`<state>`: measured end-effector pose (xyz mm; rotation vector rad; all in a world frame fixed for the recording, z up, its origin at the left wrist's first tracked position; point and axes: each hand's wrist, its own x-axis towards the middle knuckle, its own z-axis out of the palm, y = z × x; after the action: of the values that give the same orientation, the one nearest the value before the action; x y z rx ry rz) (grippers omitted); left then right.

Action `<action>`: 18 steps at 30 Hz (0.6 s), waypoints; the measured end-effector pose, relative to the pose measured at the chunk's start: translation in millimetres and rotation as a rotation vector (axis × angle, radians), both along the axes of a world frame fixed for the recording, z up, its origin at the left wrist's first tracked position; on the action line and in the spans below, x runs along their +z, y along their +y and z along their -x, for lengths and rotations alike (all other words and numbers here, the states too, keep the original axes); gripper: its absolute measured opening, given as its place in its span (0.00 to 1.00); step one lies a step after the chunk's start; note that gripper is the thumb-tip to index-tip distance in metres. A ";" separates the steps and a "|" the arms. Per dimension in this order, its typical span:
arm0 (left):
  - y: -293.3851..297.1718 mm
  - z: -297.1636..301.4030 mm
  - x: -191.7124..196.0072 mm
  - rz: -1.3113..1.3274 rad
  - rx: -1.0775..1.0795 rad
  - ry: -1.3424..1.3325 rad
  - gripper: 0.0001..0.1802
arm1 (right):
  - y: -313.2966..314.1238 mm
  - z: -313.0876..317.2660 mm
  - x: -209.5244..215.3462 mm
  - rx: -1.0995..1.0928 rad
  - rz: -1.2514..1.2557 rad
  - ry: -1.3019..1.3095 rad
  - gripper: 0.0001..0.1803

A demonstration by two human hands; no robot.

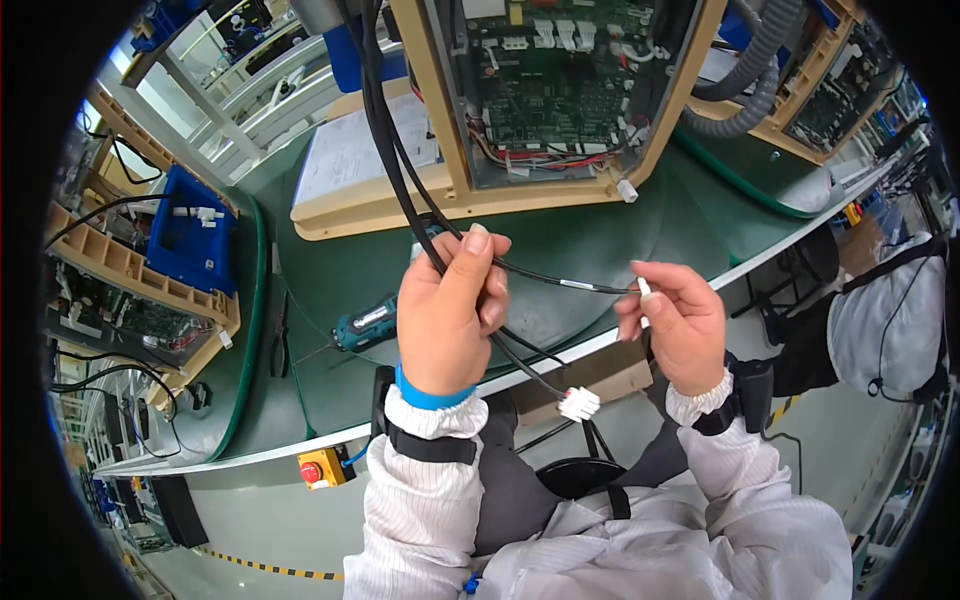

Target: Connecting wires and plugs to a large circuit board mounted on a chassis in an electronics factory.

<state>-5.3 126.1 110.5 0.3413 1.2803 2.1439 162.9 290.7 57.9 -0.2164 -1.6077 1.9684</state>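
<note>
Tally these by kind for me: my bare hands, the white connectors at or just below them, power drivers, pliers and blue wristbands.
Hands, left hand and right hand: 2
White connectors, one hanging, one pinched: 2
Power driver: 1
Pliers: 1
Blue wristband: 1
Total: 7

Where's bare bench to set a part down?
Best: green surface between the open-fronted board unit and the thin cable running from left hand to right hand.
Smaller: between pliers and power driver, down toward the bench edge.
Crowded: around the left hand, with black cables and driver.
</note>
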 end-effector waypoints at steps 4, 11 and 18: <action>2.5 -8.5 -3.1 0.045 0.101 -0.009 0.13 | -7.0 11.9 -9.2 -0.163 0.033 0.045 0.14; 7.7 -7.8 -3.6 0.027 0.210 0.007 0.13 | -3.9 36.1 -23.5 -0.093 0.136 0.029 0.09; 20.0 0.5 -10.4 0.096 0.403 0.065 0.14 | 12.4 155.8 -54.5 -0.104 0.045 0.033 0.08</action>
<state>-5.8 146.2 100.1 0.1194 1.5932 2.4034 7.1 303.1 3.3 -0.2781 -1.5018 1.9202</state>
